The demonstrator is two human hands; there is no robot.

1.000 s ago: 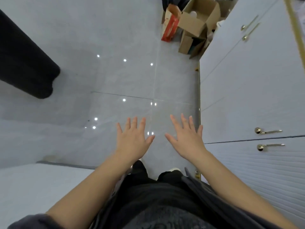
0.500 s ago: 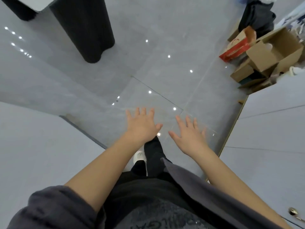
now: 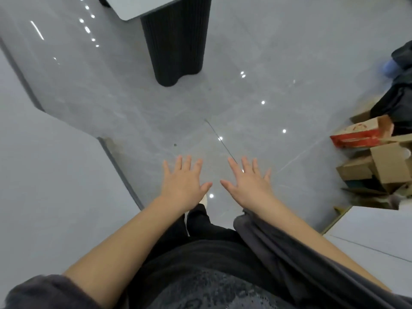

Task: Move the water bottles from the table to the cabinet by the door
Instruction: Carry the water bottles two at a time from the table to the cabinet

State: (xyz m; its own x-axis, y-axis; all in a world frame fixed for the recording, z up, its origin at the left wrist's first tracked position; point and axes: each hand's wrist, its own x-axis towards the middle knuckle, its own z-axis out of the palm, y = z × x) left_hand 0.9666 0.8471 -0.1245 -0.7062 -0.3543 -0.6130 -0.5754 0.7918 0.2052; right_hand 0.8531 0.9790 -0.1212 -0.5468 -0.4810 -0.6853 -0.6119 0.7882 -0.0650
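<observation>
My left hand (image 3: 184,182) and my right hand (image 3: 247,182) are held out side by side over the grey floor, palms down, fingers straight and spread, holding nothing. No water bottle is in view. A corner of the table's pale top (image 3: 138,6) shows at the upper edge, on a black ribbed pedestal (image 3: 177,41). A corner of the pale cabinet (image 3: 376,230) sits at the right edge.
Grey glossy tiled floor (image 3: 256,63) lies ahead. Cardboard boxes (image 3: 383,168) and a red box (image 3: 359,137) are piled at the right, with a dark bag (image 3: 399,94) behind. A pale wall (image 3: 44,186) with a dark baseboard runs along the left.
The view has swung left: the cabinet doors have slid out to the right edge, and the black pedestal and table corner have come in at the top. Both hands stay open and empty.
</observation>
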